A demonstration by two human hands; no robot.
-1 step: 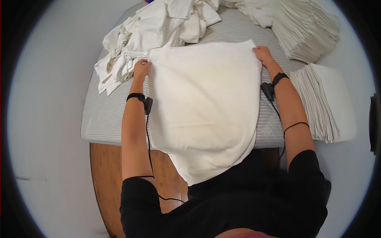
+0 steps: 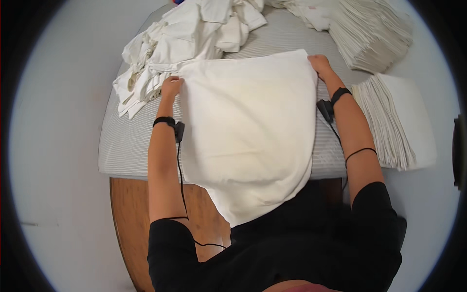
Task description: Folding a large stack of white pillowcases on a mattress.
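A large white cloth [image 2: 248, 126] is spread in front of me, its lower part drooping over the near edge of the bed-like surface toward my lap. Soft creases run across its middle and bottom. My left hand [image 2: 171, 87] grips its far left corner, the fingers closed at the edge. At the far right corner, my right hand [image 2: 319, 65] pinches the cloth, thumb and fingertips partly hidden by it. Between the two hands the far edge is drawn nearly straight.
A loose heap of white cloths [image 2: 182, 36] lies at the far left. Folded white cloths stand in a tall stack [image 2: 372, 36] at the far right, with another folded stack [image 2: 389, 121] nearer. Striped fabric [image 2: 131, 141] covers the surface. Black cables [image 2: 181, 170] trail from bands on both wrists.
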